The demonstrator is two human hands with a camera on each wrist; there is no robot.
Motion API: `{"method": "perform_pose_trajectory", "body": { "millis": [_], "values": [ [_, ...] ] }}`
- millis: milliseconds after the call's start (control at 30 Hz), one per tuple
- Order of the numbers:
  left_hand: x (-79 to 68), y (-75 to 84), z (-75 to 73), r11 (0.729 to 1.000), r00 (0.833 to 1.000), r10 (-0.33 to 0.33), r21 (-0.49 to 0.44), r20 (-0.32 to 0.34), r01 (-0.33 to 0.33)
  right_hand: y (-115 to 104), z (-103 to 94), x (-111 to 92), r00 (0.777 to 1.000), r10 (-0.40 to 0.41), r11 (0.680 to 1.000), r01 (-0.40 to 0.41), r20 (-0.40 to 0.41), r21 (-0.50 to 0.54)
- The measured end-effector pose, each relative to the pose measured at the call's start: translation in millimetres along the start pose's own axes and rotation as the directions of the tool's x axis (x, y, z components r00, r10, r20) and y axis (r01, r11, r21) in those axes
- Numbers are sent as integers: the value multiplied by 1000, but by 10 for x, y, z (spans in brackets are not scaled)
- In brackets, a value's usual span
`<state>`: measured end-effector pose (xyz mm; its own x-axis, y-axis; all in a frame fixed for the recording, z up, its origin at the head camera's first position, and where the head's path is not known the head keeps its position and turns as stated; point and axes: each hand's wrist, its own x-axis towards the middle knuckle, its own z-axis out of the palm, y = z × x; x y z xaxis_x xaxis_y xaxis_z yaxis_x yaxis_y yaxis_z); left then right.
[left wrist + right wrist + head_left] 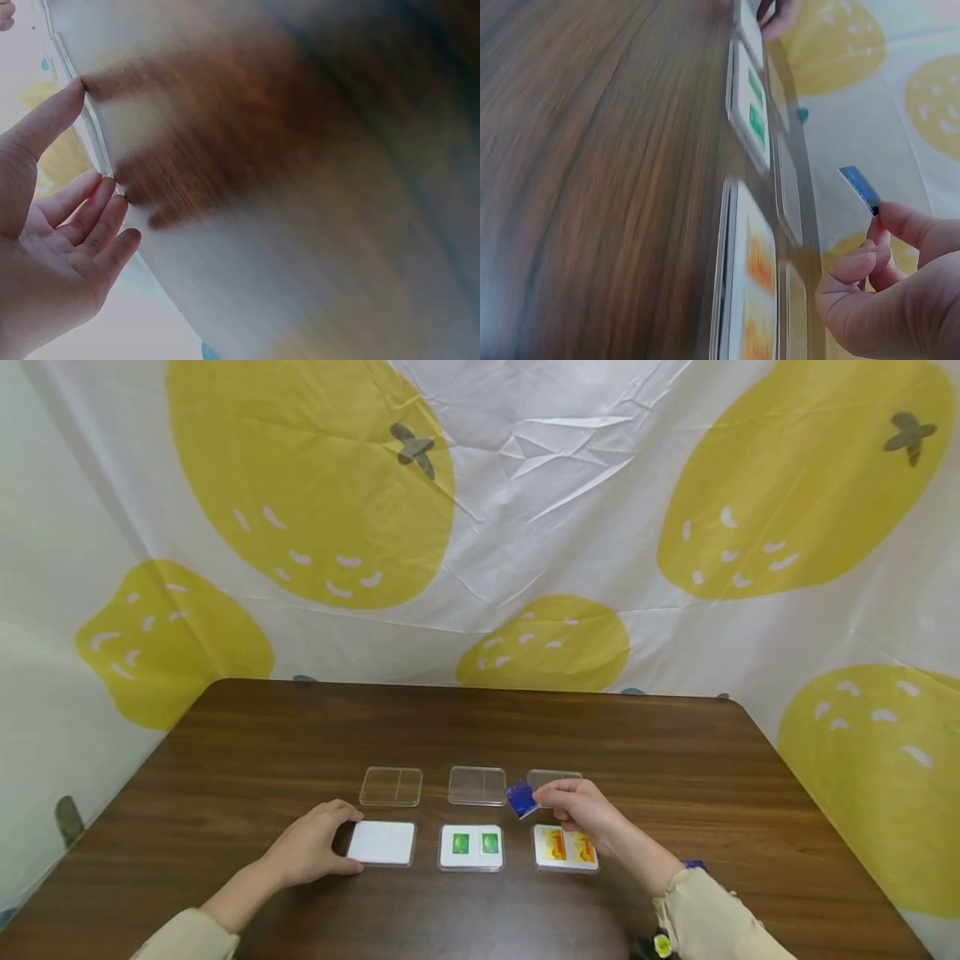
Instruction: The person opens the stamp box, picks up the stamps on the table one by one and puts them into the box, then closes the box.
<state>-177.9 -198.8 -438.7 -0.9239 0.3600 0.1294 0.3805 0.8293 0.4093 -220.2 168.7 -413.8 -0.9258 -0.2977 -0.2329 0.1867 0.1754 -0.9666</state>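
The surface [480,914] is dark brown wood grain with rounded far corners and a dull sheen. Behind it hangs a creased white cloth [585,510], printed with large yellow lemon-like fruits that carry pale dashes and grey stalk marks. Three shallow cases of clear, rigid plastic with rounded corners lie in the nearer row: a left case [382,843] with a plain white face, a middle case [471,860] and a right case [569,860]. Beyond them lie three clear rectangles [477,787], transparent enough to show the wood, each of the left and middle ones crossed by a fine line.

The right grip [573,806], a bare hand below a cream, gathered sleeve [712,906], pinches a small blue piece [519,799] between thumb and finger. Thin, flat and squarish with a glossy face and a pale lower edge, it is up off the surface; the head view sets it across the gap between the middle and right clear rectangles. The left grip [315,843] holds the left end of the left case between thumb and fingertips.

The middle case shows two green squares side by side on white; the right case, two yellow-and-orange pictures. Print on the blue piece is too small to read.
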Motion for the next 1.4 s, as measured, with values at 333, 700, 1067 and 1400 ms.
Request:
{"method": "perform_pose_trajectory", "body": {
  "millis": [333, 700, 1067, 1400],
  "values": [
    [0, -9, 12, 1000, 1000, -3, -3, -3, 3, 28, 597, 185, 997, 33, 996, -26, -72, 91],
    [-10, -22, 9, 1000, 1000, 0, -9, 1, 0, -21, 1163, 243, 997, 46, 983, -34, -62, 182],
    [16, -25, -1, 999, 999, 42, 2, -15, -42, -39, 1587, 180, 987, 60, 975, -26, -146, 223],
    [6, 0, -23, 1000, 1000, 20, -3, 1, -20, 0, 1775, 183, 970, -2, 999, 12, -244, 39]
  ]
}}
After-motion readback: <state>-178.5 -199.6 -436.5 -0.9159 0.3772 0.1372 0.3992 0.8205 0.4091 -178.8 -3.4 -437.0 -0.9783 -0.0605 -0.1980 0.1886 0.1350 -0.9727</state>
